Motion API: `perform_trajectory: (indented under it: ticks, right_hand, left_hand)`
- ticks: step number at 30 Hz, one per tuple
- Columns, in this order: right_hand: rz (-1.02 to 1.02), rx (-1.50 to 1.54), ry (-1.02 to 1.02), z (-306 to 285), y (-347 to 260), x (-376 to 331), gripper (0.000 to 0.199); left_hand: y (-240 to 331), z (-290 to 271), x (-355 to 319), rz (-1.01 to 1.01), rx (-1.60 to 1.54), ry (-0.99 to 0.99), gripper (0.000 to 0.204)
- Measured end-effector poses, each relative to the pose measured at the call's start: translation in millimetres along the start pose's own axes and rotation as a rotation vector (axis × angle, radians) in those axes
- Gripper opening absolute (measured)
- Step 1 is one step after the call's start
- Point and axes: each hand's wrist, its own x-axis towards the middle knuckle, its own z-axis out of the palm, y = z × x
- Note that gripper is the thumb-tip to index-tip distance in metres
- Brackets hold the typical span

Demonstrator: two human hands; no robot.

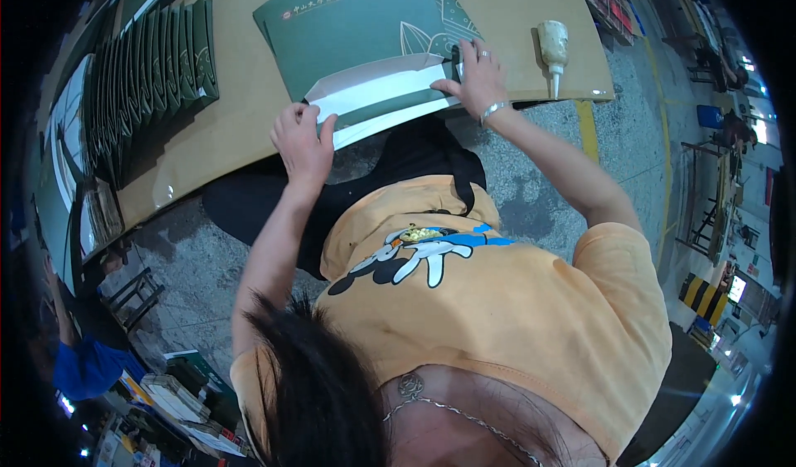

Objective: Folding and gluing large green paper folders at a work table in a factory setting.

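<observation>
A green paper bag (356, 31) lies flat at the table's near edge, its bottom end opened into folded flaps with white insides. My left hand (303, 145) grips the left corner of these flaps, thumb raised apart from the curled fingers. At the right corner my right hand (481, 81) holds the bag, with the thumb on the white flap and the fingers around the outer end. A small dark piece shows beside the right fingers; I cannot make out what it is. The undersides of the flaps are hidden.
A white glue bottle (553, 48) with a narrow nozzle lies at the right of the brown table (240, 77). Several folded green bags (153, 77) stand in a row on the left. Past the table, another person in a blue sleeve (91, 367) is at the lower left.
</observation>
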Motion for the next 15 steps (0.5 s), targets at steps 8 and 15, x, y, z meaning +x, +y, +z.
perform_trajectory:
  ticks: [8, 15]
  right_hand:
    - [0.014, 0.244, -0.004, 15, 15, 7, 0.058]
    - [0.796, -0.112, 0.001, -37, 149, 66, 0.058]
  left_hand:
    - [-9, -4, 2, 0.058, 0.024, 0.036, 0.019]
    - [-8, -27, 8, 0.049, -0.02, -0.138, 0.048]
